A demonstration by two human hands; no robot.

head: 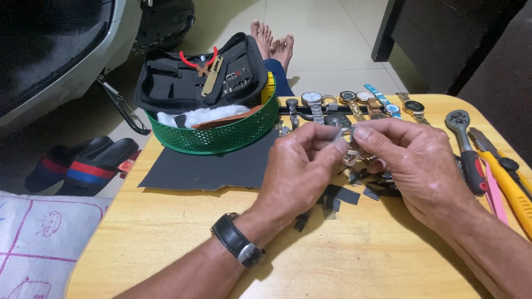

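- A green basket (221, 135) with a black tool case (183, 83) stands behind the hands on a dark sheet (205, 166); a row of watches (360, 102) lies beyond.
- A ratchet (464, 145) and yellow knife (512, 185) lie to the right.
- Left hand (299, 166) and right hand (415, 160) both pinch a small metal watch piece (350, 145) between fingertips, above the wooden table (166, 232).

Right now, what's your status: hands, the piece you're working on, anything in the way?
Left hand and right hand both pinching a small metal watch part. Dark paper scraps underneath. Nothing blocking.
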